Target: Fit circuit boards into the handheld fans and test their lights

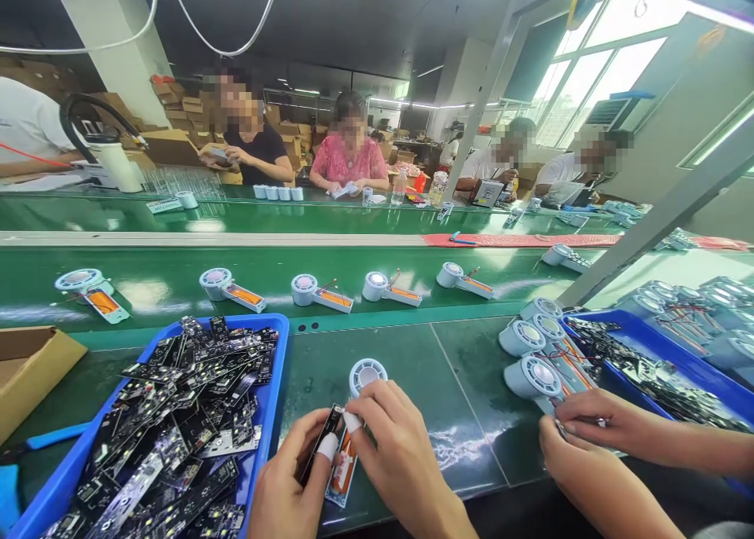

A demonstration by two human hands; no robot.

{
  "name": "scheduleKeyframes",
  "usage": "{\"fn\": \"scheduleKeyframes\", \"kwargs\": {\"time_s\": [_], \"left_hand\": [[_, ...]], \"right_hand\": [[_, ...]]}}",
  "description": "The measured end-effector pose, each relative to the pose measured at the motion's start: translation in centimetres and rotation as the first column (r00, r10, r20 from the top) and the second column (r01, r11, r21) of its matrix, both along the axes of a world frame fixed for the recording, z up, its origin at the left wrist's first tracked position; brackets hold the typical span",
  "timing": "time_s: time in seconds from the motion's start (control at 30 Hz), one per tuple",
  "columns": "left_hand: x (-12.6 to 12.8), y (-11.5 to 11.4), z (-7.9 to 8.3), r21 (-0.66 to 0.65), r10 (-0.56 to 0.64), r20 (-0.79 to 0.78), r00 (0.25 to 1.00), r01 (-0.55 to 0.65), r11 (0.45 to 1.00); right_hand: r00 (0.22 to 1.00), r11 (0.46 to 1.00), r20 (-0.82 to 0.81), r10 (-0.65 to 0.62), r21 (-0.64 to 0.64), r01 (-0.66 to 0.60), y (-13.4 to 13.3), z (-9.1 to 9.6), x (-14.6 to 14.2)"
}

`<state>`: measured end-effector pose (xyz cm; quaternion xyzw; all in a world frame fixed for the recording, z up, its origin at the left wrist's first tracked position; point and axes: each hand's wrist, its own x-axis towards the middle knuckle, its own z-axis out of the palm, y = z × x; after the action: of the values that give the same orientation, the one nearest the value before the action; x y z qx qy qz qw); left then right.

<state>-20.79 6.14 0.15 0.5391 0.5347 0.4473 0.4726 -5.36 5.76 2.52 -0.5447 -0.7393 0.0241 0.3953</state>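
Note:
My left hand (pixel 298 472) grips a narrow black circuit board (pixel 331 421) between thumb and fingers, a white finger cot on its thumb. Close against the board's upper end, my right hand (pixel 397 449) has its fingers pinched together, one in a white cot; what they hold is too small to make out. Under both hands lies a light-blue fan unit (pixel 368 375), its round head pointing away from me. The unit's long open housing (pixel 342 476) shows an orange part inside and is partly covered by my right hand.
A blue tray (pixel 281 350) heaped with black circuit boards stands at left, beside a cardboard box (pixel 35 366). Several fan units (pixel 453 276) lie along the green conveyor belt (pixel 159 287). At right, a co-worker's hands (pixel 594 433) work beside more units and another blue tray (pixel 633 319).

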Motion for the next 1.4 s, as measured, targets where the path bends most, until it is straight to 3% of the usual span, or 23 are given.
{"fn": "scheduleKeyframes", "kwargs": {"time_s": [0.13, 0.23, 0.53, 0.83, 1.0, 1.13, 1.4], "left_hand": [[-0.1, -0.3, 0.2, 0.084, -0.001, -0.128, 0.992, 0.012, 0.996], [-0.1, -0.2, 0.5, 0.101, -0.003, -0.138, 0.990, 0.017, 0.995], [0.6, 0.2, 0.2, -0.147, 0.030, 0.243, 0.970, 0.006, 0.989], [0.4, 0.6, 1.0, -0.166, 0.054, 0.303, 0.952, -0.003, 0.986], [-0.6, 1.3, 0.6, -0.184, -0.038, 0.303, 0.952, 0.097, 0.978], [-1.1, 1.5, 1.1, -0.199, -0.098, 0.292, 0.952, 0.161, 0.967], [-1.3, 1.9, 2.0, -0.212, -0.138, 0.291, 0.947, 0.204, 0.956]], "right_hand": [[0.996, 0.999, 0.086, -0.017, 0.037, 0.014, -0.4, 0.3, -0.5], [0.996, 0.999, 0.083, -0.016, 0.044, 0.012, -0.5, 0.3, -0.7], [0.994, 1.000, -0.108, 0.003, -0.008, -0.004, 0.0, -0.5, -0.5], [0.984, 0.991, 0.124, -0.131, 0.052, 0.125, -0.3, -0.1, -1.6], [0.962, 0.988, 0.224, -0.157, 0.050, 0.149, -0.2, 0.8, -1.7], [0.958, 0.998, 0.278, -0.064, -0.011, 0.069, 0.1, 1.6, -1.0], [0.987, 0.942, -0.029, 0.159, -0.295, -0.160, 0.5, 2.8, 1.2]]}}
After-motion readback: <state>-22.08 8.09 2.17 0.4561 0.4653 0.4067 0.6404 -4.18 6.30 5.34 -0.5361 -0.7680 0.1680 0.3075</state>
